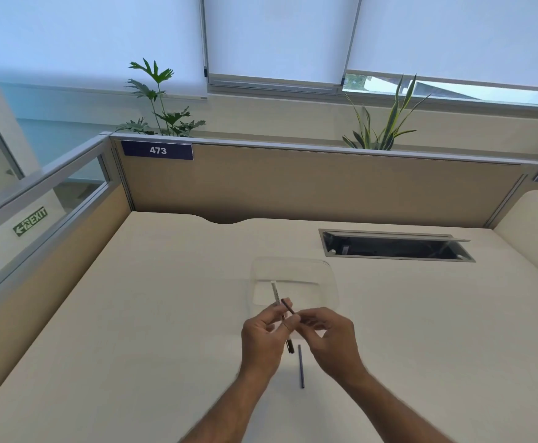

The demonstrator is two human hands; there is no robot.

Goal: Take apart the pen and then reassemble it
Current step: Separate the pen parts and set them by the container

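My left hand (263,338) grips a white pen barrel (274,292) that points up and away, with a dark tip part (290,345) showing below the fingers. My right hand (328,338) pinches a thin dark piece (287,306), slanted, that meets the barrel between the two hands. A thin blue refill (301,366) lies loose on the cream desk (165,314) just below and between my hands. How the parts join is hidden by my fingers.
A clear plastic tray (328,273) sits on the desk just beyond my hands. An open cable slot (395,247) lies at the back right. Beige partition panels (293,183) close the desk at the back and the left.
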